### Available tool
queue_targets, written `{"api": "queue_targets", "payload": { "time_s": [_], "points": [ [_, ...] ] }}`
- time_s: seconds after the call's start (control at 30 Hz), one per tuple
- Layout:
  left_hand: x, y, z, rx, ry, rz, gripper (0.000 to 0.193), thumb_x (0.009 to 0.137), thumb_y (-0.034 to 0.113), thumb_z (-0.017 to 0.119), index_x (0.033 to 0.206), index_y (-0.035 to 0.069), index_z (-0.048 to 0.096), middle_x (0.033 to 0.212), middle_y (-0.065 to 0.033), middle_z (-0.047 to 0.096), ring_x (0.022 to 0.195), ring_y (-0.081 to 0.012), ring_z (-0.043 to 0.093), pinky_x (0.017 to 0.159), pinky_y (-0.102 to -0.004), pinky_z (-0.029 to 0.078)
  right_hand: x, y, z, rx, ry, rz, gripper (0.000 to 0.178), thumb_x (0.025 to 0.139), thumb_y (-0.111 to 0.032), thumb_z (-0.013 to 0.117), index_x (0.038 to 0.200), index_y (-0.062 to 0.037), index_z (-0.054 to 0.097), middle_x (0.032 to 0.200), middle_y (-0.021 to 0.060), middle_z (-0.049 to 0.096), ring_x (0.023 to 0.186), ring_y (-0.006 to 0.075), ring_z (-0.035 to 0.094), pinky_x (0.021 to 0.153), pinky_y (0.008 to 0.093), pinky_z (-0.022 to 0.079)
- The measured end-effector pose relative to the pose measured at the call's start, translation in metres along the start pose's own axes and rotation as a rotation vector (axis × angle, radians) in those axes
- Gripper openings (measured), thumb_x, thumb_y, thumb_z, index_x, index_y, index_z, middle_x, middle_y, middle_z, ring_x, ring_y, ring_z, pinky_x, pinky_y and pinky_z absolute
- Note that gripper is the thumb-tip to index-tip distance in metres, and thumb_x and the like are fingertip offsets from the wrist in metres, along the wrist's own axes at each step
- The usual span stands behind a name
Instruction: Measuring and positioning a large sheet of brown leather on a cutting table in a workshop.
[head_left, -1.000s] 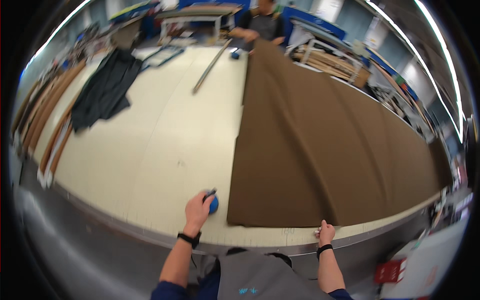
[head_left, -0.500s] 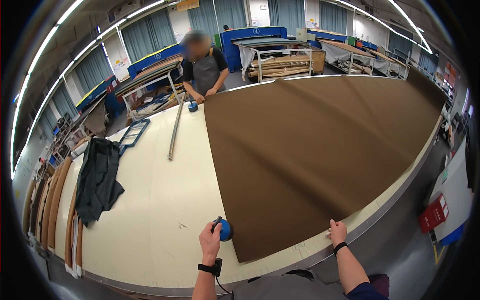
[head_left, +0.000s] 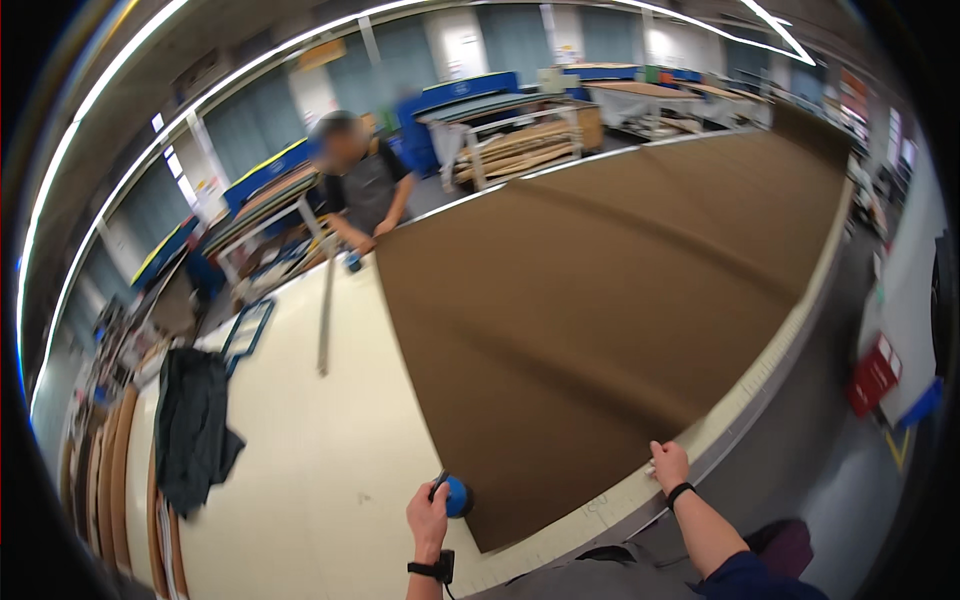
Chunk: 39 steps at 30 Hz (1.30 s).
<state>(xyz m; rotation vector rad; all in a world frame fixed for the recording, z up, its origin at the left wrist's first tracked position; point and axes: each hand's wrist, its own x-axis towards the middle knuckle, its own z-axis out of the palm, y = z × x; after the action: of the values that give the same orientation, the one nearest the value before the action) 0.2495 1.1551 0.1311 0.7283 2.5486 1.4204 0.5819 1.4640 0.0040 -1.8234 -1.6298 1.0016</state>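
Observation:
A wide brown sheet of cloth-like material (head_left: 580, 330) lies over the pale table, with soft ridges running across it. At its near left corner my left hand (head_left: 428, 518) is closed around the dark handle of a round blue tool (head_left: 458, 497). That tool rests against the sheet's left edge; its underside is hidden. My right hand (head_left: 670, 467) is closed at the sheet's near edge, fingertips pinched on the border. Across the table, a co-worker (head_left: 362, 185) leans over with hands at the sheet's far left corner, beside another blue tool (head_left: 353, 262).
On the pale table (head_left: 290, 440) lie a long metal bar (head_left: 326, 310), a dark crumpled cloth (head_left: 195, 430) and a blue frame (head_left: 248, 335). Brown rolls (head_left: 115, 480) stand at the left. Behind the co-worker are racks of rolled material (head_left: 520, 145). A red box (head_left: 875, 375) is at the right.
My view has turned, so the scene sits lower and further left with a tilt. Both my hands keep their grips near the same places on the sheet. The co-worker leans further in.

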Motion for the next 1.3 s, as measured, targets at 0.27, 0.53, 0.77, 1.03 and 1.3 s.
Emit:
{"api": "queue_targets", "payload": {
  "time_s": [0.27,0.53,0.77,1.03,1.3],
  "points": [
    [0.002,-0.007,0.011,0.127,-0.261,-0.065,0.034,0.093,0.029,0.059,0.106,-0.002,0.062,0.095,-0.0195,0.067,0.087,-0.0323,0.062,0.078,-0.0394,0.049,-0.019,-0.027,-0.004,-0.047,-0.009,-0.007,0.035,0.086,-0.041,0.06,0.076,-0.0074,0.066,0.07,0.0101,0.067,0.073,0.0307,0.065,0.068,0.0443,0.048],
    [0.004,0.007,0.024,-0.005,-0.153,0.055,0.024,0.089,0.02,0.064,0.089,-0.004,0.065,0.067,-0.0066,0.059,0.063,-0.012,0.052,0.06,-0.0285,0.043,-0.01,-0.02,-0.002,-0.024,0.028,-0.026,0.039,0.084,-0.042,0.059,0.074,-0.0045,0.065,0.069,0.014,0.066,0.071,0.0336,0.064,0.066,0.0449,0.048],
    [-0.002,0.016,0.021,-0.025,-0.139,0.015,0.025,0.09,0.023,0.064,0.096,-0.001,0.067,0.076,-0.0094,0.066,0.071,-0.0142,0.06,0.068,-0.0287,0.047,-0.011,-0.015,0.0,-0.004,0.016,0.006,0.035,0.085,-0.037,0.062,0.074,-0.0033,0.063,0.066,0.0112,0.066,0.067,0.0281,0.065,0.065,0.0408,0.049],
    [0.0,-0.002,0.028,-0.038,-0.167,0.001,0.027,0.089,0.024,0.065,0.095,-0.002,0.067,0.078,-0.0091,0.068,0.073,-0.0141,0.062,0.07,-0.0286,0.048,-0.014,-0.021,0.0,0.009,0.001,0.009,0.034,0.085,-0.037,0.061,0.075,-0.0043,0.062,0.066,0.0108,0.066,0.067,0.0287,0.064,0.065,0.0409,0.048],
    [-0.001,0.004,0.035,-0.072,-0.189,0.014,0.025,0.09,0.021,0.063,0.096,-0.003,0.067,0.077,-0.0072,0.067,0.072,-0.0126,0.06,0.069,-0.0274,0.048,-0.016,-0.023,-0.004,-0.011,0.012,0.004,0.035,0.086,-0.037,0.061,0.075,-0.0044,0.062,0.065,0.0106,0.066,0.067,0.0291,0.064,0.064,0.0413,0.048]
  ]
}}
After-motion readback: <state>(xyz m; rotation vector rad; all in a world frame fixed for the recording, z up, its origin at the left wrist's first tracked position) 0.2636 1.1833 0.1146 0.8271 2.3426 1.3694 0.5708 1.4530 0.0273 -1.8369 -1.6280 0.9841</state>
